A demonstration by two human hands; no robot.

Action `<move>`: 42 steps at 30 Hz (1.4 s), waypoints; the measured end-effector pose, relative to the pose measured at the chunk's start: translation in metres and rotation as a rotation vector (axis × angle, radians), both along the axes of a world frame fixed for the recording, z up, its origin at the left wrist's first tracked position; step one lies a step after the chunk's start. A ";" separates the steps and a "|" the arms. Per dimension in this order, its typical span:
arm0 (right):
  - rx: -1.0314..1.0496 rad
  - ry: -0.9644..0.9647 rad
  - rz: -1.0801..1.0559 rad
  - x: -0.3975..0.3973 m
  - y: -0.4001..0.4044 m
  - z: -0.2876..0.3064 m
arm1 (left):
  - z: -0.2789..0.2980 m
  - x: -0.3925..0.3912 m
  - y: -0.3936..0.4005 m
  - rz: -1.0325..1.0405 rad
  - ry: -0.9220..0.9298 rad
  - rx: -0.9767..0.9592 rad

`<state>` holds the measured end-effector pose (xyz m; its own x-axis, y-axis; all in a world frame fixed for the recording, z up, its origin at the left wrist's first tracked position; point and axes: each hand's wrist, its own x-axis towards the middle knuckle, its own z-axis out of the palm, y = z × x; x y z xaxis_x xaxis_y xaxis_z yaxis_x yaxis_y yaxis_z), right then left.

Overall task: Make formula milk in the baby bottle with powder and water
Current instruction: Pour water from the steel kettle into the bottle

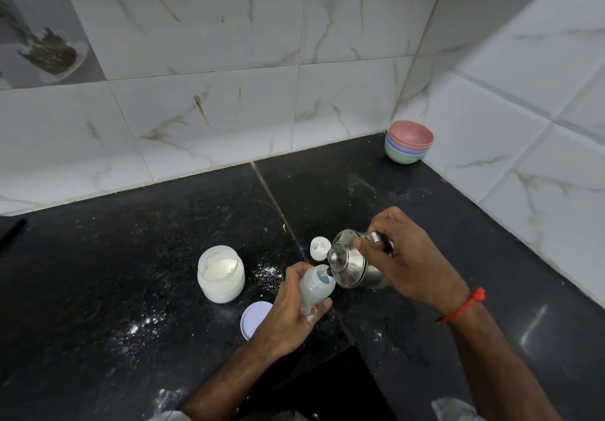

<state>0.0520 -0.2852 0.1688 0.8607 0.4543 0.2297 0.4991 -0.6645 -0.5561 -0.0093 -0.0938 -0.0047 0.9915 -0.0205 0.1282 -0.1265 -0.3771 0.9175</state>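
Over counter, left hand [291, 309] gripping bottle [316, 286], right hand [402, 257] gripping kettle [353, 265]

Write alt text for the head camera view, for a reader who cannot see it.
Over a black counter dusted with spilled powder, the right hand tips a lidded steel kettle to the mouth of a baby bottle held tilted by the left hand. An open powder jar stands to the left, its lavender lid nearby; stacked bowls sit in the corner.
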 end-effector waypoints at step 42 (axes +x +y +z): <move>0.001 -0.054 0.049 -0.007 -0.007 0.023 | -0.011 0.000 -0.001 -0.006 0.047 0.025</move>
<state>0.0446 -0.2918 0.1921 0.8238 0.4955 0.2754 0.5603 -0.6377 -0.5285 -0.0094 -0.0952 -0.0153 0.9963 -0.0293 0.0806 -0.0855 -0.3997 0.9127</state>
